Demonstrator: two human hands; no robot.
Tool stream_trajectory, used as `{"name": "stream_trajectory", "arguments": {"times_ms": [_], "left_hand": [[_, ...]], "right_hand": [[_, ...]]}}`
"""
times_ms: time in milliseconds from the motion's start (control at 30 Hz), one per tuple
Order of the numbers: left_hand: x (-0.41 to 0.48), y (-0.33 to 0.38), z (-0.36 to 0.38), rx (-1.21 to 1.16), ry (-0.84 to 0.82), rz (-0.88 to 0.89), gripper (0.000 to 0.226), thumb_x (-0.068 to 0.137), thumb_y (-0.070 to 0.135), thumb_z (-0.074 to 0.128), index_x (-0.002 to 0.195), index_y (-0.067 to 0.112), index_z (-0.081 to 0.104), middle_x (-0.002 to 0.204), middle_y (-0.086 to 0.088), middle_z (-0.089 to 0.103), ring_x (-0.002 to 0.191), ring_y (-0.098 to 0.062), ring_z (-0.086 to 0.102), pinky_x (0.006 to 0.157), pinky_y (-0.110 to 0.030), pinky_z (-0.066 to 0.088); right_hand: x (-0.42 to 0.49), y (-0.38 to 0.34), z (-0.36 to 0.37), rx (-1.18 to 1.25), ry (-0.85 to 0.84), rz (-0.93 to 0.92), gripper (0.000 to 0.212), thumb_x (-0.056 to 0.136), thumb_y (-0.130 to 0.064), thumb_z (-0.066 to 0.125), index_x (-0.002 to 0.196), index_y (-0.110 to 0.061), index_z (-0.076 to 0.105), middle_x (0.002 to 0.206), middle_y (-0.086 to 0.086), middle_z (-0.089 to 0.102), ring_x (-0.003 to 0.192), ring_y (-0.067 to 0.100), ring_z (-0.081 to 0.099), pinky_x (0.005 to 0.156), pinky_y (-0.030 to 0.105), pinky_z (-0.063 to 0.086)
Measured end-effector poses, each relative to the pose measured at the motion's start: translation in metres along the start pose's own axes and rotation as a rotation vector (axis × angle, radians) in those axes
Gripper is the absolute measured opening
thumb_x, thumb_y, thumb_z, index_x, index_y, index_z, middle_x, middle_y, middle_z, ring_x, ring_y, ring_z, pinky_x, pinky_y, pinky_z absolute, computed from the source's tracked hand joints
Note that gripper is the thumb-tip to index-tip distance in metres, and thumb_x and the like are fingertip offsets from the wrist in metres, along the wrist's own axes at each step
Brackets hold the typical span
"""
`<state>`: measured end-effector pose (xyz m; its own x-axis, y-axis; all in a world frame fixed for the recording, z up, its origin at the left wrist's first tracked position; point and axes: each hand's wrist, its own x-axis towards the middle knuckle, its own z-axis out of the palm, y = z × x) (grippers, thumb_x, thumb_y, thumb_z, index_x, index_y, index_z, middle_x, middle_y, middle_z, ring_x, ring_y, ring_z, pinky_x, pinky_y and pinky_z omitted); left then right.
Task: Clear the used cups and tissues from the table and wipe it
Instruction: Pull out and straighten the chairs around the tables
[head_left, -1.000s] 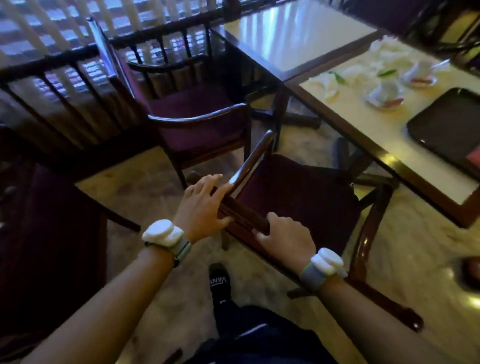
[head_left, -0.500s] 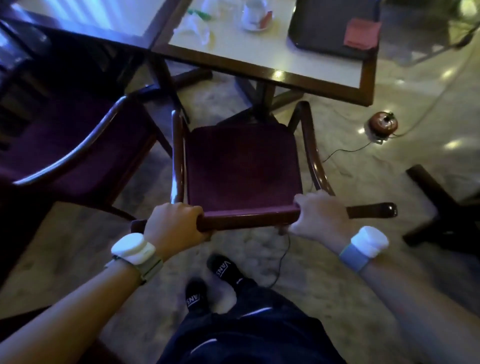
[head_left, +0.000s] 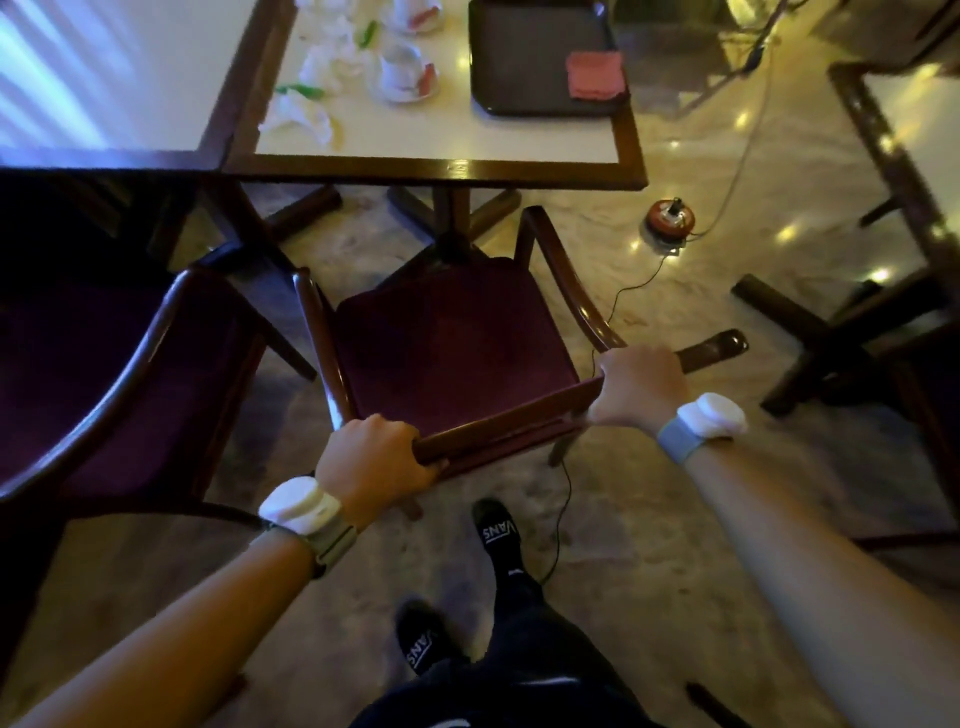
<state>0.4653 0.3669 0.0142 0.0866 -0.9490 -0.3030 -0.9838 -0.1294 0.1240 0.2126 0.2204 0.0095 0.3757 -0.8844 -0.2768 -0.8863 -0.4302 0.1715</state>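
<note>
**STATUS: CLEARING NOT YET STARTED; CHAIR HELD BY TOP RAIL**

The chair (head_left: 457, 353) is held at its top rail (head_left: 498, 421) by both hands. The left hand (head_left: 371, 457) is curled round the left end of the rail. The right hand (head_left: 641, 387) is closed over the right end, where the armrest joins. Nothing else is held by either hand.

The table (head_left: 447, 169) is located beyond the chair, well apart from both hands. The used cups (head_left: 402, 73) are seated on saucers near its far middle. Crumpled tissues (head_left: 301, 111) are scattered to their left, with green scraps (head_left: 304, 91) among them. A dark tray (head_left: 535, 52) is placed on the right part of the table, and a folded red cloth (head_left: 595, 75) is laid in its near right corner.

The tray is loaded with the cloth only, so no item is judged to have been cleared. Collection of cups and tissues remains to be done, followed by wiping.
</note>
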Motion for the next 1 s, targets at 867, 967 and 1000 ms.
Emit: {"name": "stream_trajectory", "arguments": {"times_ms": [867, 967, 1000], "left_hand": [[0.075, -0.202, -0.049, 0.239, 0.056, 0.044, 0.026, 0.076, 0.059, 0.061, 0.083, 0.034, 0.064, 0.086, 0.011, 0.063, 0.079, -0.016, 0.064, 0.075, -0.033, 0.052], [0.087, -0.211, -0.055, 0.278, 0.072, 0.045, 0.029, 0.077, 0.06, 0.059, 0.088, 0.034, 0.066, 0.087, 0.01, 0.064, 0.08, -0.017, 0.065, 0.076, -0.034, 0.053], [0.091, -0.213, -0.057, 0.289, 0.082, 0.054, 0.03, 0.078, 0.06, 0.059, 0.089, 0.033, 0.066, 0.085, 0.011, 0.064, 0.078, -0.016, 0.065, 0.075, -0.033, 0.053]], "right_hand": [[0.037, -0.174, -0.05, 0.227, 0.107, 0.049, 0.054, 0.068, -0.07, 0.064, 0.066, -0.016, 0.061, 0.052, -0.006, 0.046, 0.055, 0.018, 0.051, 0.054, 0.025, 0.044], [0.052, -0.18, -0.052, 0.256, 0.114, 0.066, 0.052, 0.067, -0.069, 0.065, 0.066, -0.017, 0.062, 0.055, -0.004, 0.053, 0.056, 0.018, 0.055, 0.058, 0.027, 0.052], [0.057, -0.18, -0.053, 0.255, 0.114, 0.064, 0.051, 0.067, -0.068, 0.065, 0.065, -0.017, 0.061, 0.054, -0.005, 0.051, 0.056, 0.018, 0.055, 0.058, 0.028, 0.052]]}}
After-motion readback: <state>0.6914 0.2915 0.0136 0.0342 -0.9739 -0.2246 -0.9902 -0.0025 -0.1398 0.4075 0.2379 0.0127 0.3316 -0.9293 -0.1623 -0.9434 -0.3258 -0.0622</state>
